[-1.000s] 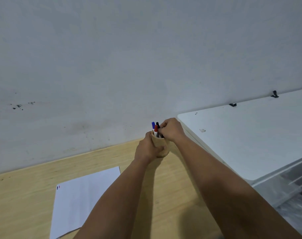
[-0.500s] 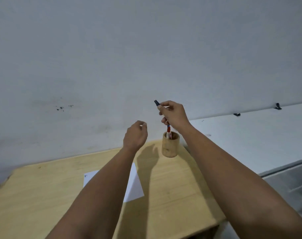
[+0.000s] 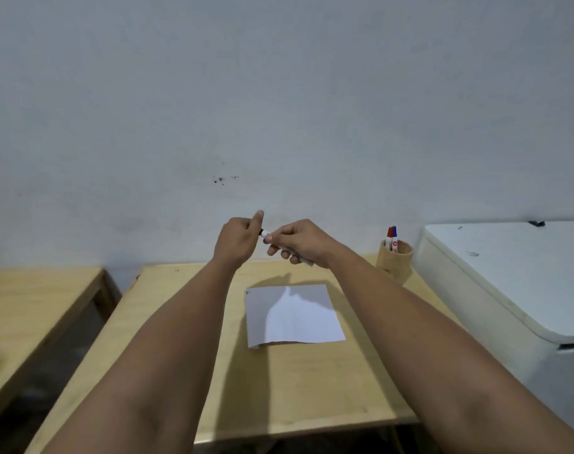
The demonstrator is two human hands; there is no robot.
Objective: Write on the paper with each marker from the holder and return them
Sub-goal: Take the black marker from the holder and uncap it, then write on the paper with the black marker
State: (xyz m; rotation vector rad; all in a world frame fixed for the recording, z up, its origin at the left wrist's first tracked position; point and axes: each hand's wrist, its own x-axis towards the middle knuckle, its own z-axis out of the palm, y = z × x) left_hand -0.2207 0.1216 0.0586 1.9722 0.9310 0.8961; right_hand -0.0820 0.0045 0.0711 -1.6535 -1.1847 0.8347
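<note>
Both hands are raised above the wooden table (image 3: 311, 381), over the far edge of the white paper (image 3: 295, 316). My right hand (image 3: 298, 242) grips the white barrel of the black marker (image 3: 266, 235). My left hand (image 3: 238, 239) is closed on the marker's black cap end, thumb sticking up. At the table's far right corner stands the round wooden holder (image 3: 395, 262) with a red marker (image 3: 389, 235) and a blue marker (image 3: 394, 235) upright in it. A small mark sits at the paper's top left corner.
A white appliance (image 3: 508, 280) with a flat lid stands close against the table's right side. A second wooden table (image 3: 26, 306) is on the left, with a dark gap between them. A pale wall runs behind everything.
My right hand lifted the black marker out of the holder and carried it left over the paper. My left hand let go of the holder and closed on the marker's cap end.
</note>
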